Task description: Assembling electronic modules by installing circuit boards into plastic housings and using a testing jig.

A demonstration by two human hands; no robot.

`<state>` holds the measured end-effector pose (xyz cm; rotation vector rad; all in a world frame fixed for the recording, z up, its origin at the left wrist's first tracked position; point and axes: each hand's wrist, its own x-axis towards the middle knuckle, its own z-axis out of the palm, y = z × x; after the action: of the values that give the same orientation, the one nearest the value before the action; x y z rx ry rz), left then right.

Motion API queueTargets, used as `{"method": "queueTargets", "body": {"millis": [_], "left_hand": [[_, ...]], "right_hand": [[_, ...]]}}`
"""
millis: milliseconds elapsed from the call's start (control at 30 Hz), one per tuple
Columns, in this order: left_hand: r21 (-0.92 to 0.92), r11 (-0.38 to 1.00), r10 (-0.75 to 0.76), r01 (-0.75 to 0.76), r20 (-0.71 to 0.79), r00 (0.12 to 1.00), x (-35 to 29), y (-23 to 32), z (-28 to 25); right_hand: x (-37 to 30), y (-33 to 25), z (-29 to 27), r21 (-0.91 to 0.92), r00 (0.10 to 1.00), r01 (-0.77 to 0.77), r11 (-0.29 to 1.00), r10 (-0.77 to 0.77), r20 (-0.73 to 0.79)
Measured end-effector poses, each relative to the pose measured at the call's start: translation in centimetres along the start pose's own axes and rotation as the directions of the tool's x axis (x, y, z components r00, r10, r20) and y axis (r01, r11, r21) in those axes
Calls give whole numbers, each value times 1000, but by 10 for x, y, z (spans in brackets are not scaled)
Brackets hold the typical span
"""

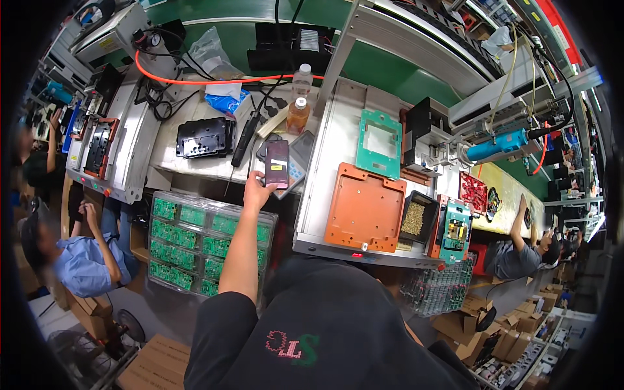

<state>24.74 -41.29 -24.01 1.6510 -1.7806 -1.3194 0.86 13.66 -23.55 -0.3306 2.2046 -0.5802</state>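
My left hand (258, 193) reaches forward to the bench, thumb and fingers closed at the lower left edge of a dark phone (277, 166) with a small yellow label on its face. Beneath and beside the phone lies a grey calculator (296, 174), partly covered. Left of it are a black electric screwdriver (245, 140) and a black plastic housing (203, 138). My right hand is out of sight; only a sliver of that arm shows beside my torso.
A tray of green circuit boards (207, 237) stands below the bench edge. To the right, an orange fixture plate (365, 207), a green frame (379, 144) and a black box of brass screws (416, 218) sit on a machine. Bottles (298, 116) stand behind the phone. Co-workers sit on both sides.
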Motion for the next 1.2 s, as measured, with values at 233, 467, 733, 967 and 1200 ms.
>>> {"method": "queueTargets", "body": {"millis": [233, 467, 733, 967, 1200], "left_hand": [[32, 999, -19, 19, 14, 1000, -2, 3, 1], [27, 999, -27, 27, -3, 1000, -6, 8, 1], [35, 995, -89, 89, -3, 996, -8, 0, 3], [15, 999, -30, 30, -22, 999, -13, 9, 0], [140, 979, 165, -148, -114, 980, 21, 35, -85]], "right_hand": [[-4, -2, -6, -35, 999, -20, 999, 22, 36], [1, -9, -14, -73, 998, -17, 997, 22, 64], [6, -24, -7, -131, 994, 16, 991, -1, 113], [3, -27, 12, -150, 993, 20, 988, -2, 120], [-12, -36, 32, -169, 993, 36, 985, -16, 117]]}}
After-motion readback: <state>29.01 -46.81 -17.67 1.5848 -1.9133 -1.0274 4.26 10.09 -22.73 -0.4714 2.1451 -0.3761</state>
